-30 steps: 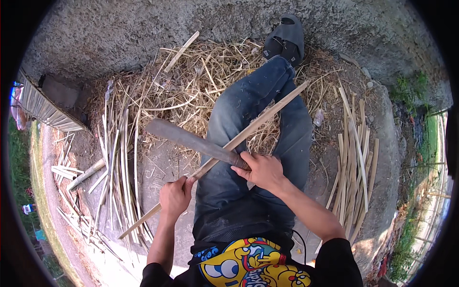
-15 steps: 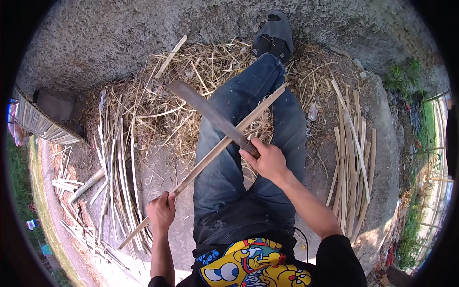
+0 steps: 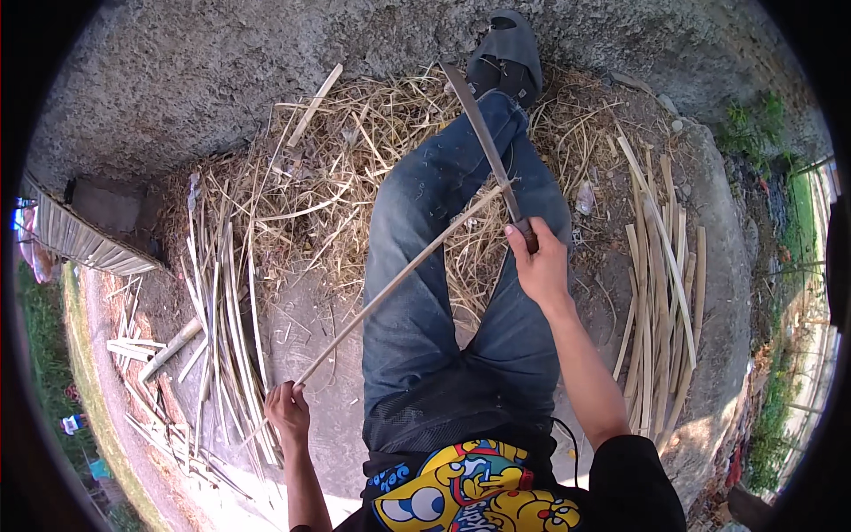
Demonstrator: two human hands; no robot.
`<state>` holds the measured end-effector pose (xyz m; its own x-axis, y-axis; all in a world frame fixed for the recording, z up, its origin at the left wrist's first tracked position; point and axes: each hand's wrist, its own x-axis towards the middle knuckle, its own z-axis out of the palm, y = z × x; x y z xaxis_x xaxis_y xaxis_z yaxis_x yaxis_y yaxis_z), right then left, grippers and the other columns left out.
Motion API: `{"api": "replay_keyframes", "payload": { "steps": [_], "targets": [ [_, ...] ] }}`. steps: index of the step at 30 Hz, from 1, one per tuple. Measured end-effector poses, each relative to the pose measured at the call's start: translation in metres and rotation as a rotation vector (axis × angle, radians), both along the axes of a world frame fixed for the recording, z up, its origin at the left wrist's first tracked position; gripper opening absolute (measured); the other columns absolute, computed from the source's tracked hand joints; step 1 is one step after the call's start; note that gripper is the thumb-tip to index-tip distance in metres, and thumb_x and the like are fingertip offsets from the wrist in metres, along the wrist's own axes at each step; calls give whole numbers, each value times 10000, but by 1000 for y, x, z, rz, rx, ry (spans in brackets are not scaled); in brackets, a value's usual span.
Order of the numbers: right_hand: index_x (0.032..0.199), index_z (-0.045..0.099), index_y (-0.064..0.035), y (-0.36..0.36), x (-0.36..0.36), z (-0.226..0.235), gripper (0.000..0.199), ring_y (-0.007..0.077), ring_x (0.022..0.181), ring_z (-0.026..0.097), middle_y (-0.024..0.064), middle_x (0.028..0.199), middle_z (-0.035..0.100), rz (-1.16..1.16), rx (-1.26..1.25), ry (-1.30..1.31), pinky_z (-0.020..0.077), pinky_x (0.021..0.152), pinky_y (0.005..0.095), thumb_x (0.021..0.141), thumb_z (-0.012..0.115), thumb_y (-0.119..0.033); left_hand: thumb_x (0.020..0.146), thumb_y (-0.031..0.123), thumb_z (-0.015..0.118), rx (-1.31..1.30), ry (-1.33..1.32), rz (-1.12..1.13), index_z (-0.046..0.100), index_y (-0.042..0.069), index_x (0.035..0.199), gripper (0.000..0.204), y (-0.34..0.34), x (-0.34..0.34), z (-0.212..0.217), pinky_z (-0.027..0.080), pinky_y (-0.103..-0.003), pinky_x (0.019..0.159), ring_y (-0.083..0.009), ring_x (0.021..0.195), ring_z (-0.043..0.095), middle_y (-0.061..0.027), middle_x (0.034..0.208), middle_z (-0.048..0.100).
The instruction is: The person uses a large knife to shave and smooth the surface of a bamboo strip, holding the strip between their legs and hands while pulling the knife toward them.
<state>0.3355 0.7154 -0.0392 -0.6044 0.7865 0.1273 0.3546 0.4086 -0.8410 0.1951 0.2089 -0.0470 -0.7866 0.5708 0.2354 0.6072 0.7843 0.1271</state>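
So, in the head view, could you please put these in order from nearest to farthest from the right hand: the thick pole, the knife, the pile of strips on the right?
1. Knife, held in the right hand.
2. Pile of strips, on the right side.
3. Thick pole, at the far left.

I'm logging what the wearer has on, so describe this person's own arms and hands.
The left hand and right hand are ungloved, and the forearms are bare, with nothing visibly worn on them. The right sleeve is plain black and ends near the elbow; of the left sleeve only a dark edge shows.
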Motion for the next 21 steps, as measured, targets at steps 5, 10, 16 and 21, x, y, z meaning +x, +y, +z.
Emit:
{"api": "replay_keyframes", "payload": {
  "steps": [5,10,16,21],
  "targets": [
    [852,599,-25,-15,1,-12,401,117,514,528,27,607,542,-204,-274,134,417,493,316,1007,664,-389,956,150,628,30,-51,-91,688,39,947,126,17,-3,2,475,-454,640,-346,705,613,-128,802,652],
    [908,602,-43,-37,14,-1,325,42,492,517,-30,620,557,-203,-551,386,393,421,226,1021,650,-344,993,43,544,82,-163,-131,577,12,1058,79,51,-6,7,449,-498,619,-417,705,588,-199,780,578],
    [953,579,-37,-79,18,-6,326,344,598,675,146,652,626,137,-126,39,493,534,418,966,712,-334,976,55,561,-32,-133,-99,633,27,1122,165,80,-13,22,467,-454,561,-368,673,626,-164,804,610],
    [1046,625,-149,-116,4,3,435,375,633,698,116,711,684,486,89,-204,547,536,478,912,685,-558,955,54,594,47,-68,-150,653,57,1124,179,77,-17,26,460,-434,538,-324,634,614,-121,760,602]
  ]
}}
